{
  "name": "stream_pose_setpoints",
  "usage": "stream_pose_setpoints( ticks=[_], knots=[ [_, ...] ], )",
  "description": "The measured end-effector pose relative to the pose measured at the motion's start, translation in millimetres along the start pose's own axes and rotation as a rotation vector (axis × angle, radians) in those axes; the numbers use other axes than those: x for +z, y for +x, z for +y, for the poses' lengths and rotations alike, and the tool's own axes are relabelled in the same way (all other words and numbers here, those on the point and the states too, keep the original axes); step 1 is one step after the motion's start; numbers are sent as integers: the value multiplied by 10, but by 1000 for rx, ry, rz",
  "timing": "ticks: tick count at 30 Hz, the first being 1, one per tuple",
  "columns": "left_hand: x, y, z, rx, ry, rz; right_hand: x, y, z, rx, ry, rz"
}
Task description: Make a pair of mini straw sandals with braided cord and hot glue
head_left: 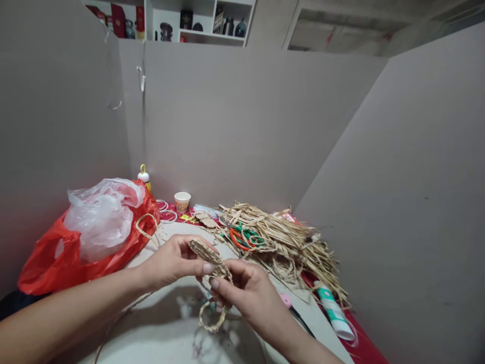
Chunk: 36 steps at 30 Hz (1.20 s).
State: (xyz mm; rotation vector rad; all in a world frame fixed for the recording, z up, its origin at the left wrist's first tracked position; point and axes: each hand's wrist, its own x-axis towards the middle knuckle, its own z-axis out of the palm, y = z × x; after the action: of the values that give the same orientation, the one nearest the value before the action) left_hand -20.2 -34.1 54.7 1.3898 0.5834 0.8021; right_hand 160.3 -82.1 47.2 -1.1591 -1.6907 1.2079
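Both hands are closed on a woven straw piece (pixel 208 254), a flat band of coiled braid held above the table. My left hand (pixel 176 260) pinches its upper left part, thumb on the near face. At its lower right end, my right hand (pixel 244 288) grips with thumb and fingers. A loop of straw cord (pixel 212 328) hangs below the fingers. Another length of thin braided cord (pixel 146 221) curves past the left wrist and trails down toward the table's near left. My fingers hide part of the woven piece.
Right of centre, a heap of dry straw (pixel 284 237) lies with orange-handled scissors (pixel 239 238) and green-handled ones. A red plastic bag (pixel 49 258) stands at left. Behind are a paper cup (pixel 182 201) and a bottle (pixel 144 178). A green-and-white roll (pixel 334 311) lies right. Grey partitions (pixel 227 126) enclose the table.
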Motion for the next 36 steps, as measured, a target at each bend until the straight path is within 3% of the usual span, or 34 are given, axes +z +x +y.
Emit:
stream_pose_setpoints(
  ticks=[6,12,17,27,36],
  knots=[
    [11,-87,17,102,-79,129,97,60,-211,12,193,-18],
    [-54,-83,44,160,-106,222,105,140,-191,-16,231,162],
    [-81,-46,-11,176,-89,275,97,210,-189,-43,244,229],
    [-65,-26,-62,121,-62,289,-15,224,-31,58,434,127],
    [-89,-17,-92,79,-113,196,-37,237,43,63,516,15]
  ],
)
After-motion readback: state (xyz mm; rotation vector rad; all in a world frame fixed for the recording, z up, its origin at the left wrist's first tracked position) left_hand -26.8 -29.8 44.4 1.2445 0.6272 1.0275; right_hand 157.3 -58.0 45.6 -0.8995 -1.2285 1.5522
